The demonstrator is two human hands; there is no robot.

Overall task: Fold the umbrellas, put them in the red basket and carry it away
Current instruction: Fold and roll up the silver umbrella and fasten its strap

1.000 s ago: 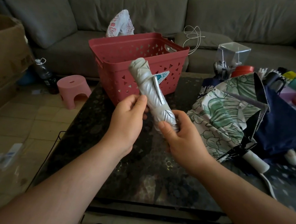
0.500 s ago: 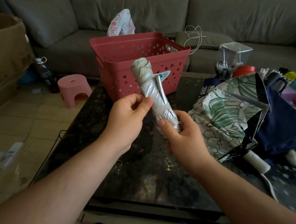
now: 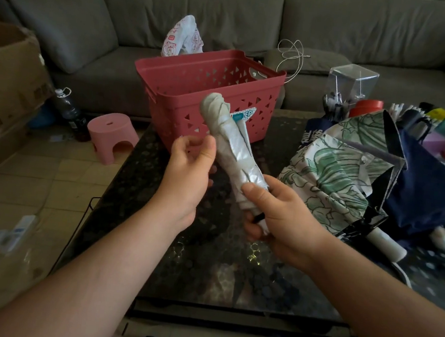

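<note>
A rolled-up silver-grey fabric umbrella slants at the frame's centre, above the dark speckled surface and before the red perforated plastic basket. A leaf-printed white and green umbrella lies unfolded at right. The right hand has its grip curled round the roll's lower end; the left hand, fingers loosely bent, touches its side with the thumb.

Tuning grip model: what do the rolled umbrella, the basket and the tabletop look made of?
Silver umbrella: thin coated fabric, probably nylon or polyester, judging by its metallic sheen and sharp creases. Right hand grips its lower end; left hand touches its side.
Red basket: moulded plastic, matte, with triangular cut-outs.
Table: dark speckled top, glossy reflections; polished stone or glass, unclear.
</note>
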